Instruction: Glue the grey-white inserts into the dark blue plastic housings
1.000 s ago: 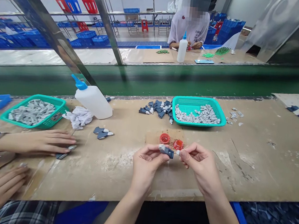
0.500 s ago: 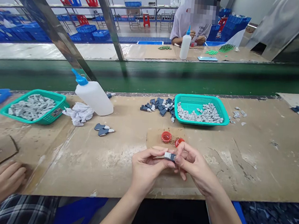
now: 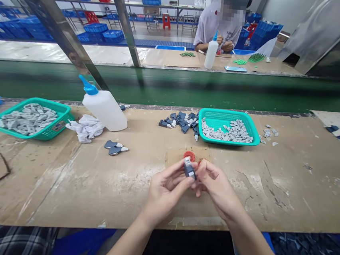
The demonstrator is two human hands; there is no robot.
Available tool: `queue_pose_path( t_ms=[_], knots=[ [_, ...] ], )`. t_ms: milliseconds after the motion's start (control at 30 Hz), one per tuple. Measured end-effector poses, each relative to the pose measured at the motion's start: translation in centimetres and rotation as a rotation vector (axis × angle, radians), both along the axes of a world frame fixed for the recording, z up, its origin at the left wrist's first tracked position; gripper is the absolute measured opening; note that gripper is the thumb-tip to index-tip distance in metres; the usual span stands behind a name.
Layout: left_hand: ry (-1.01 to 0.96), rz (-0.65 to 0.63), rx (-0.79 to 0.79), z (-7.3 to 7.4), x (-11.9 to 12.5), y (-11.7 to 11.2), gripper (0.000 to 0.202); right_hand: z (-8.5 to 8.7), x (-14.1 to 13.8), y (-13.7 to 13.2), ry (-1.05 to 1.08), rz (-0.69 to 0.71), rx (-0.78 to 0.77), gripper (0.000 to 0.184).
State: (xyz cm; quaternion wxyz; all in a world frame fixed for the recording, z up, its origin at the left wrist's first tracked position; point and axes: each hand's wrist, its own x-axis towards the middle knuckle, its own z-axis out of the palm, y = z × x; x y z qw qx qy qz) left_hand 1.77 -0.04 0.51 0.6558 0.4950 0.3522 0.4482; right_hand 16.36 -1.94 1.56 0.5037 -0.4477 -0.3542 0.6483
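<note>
My left hand [image 3: 166, 185] pinches a small dark grey plastic piece with light grey ends [image 3: 189, 168] between thumb and fingers, its pale tip pointing up and away. Close against its right side is my right hand [image 3: 214, 184], thumb and index finger pressed together; what they hold, if anything, is hidden. Just beyond the fingers, a red cap [image 3: 189, 155] rests on a cardboard scrap [image 3: 173, 155]. A second red cap is mostly covered by my right hand. Farther off lies a pile of dark grey pieces [image 3: 184, 121], beside a green basket [image 3: 228, 141] of light grey parts.
To the left are a white squeeze bottle [image 3: 107, 111] with a blue nozzle, crumpled white paper [image 3: 86, 128], some dark pieces [image 3: 115, 148] and another green basket [image 3: 33, 135]. Loose grey parts [image 3: 267, 133] lie at right. Across the green strip [image 3: 168, 85] sits a co-worker [image 3: 218, 28].
The piece has turned from lying sideways to pointing away, now held in my left hand. My right fingers have shifted off its end. The neighbour's hand at left has left the view.
</note>
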Motion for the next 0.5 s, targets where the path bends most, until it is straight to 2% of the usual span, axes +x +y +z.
queue_pose_path(
  t_ms=[67,133,200,233,300,400,500],
  knots=[
    [0.096,0.064,0.090,-0.5,-0.9,0.8,0.038,0.4,1.9,1.5,-0.184,0.031,0.040,0.045],
    [0.236,0.169,0.182,-1.4,-2.8,1.9,0.034,0.6,5.0,3.7,-0.496,-0.035,0.134,0.041],
    [0.435,0.281,0.265,-2.5,-5.9,3.4,0.026,0.5,8.7,6.4,-0.896,-0.171,0.217,0.028],
    [0.561,0.346,0.310,-3.0,-7.8,4.2,0.023,0.3,10.4,7.9,-1.102,-0.199,0.211,0.023],
    [0.819,0.452,0.354,-4.0,-11.7,5.7,0.024,-0.3,13.3,10.7,-1.425,-0.169,0.134,0.022],
    [1.158,0.518,0.326,-4.4,-16.5,7.2,0.032,-1.4,15.5,14.2,-1.571,-0.090,0.040,0.019],
    [1.387,0.529,0.436,-3.7,-18.7,8.0,0.039,-2.4,15.9,16.5,-1.637,-0.076,-0.037,0.023]
  ],
)
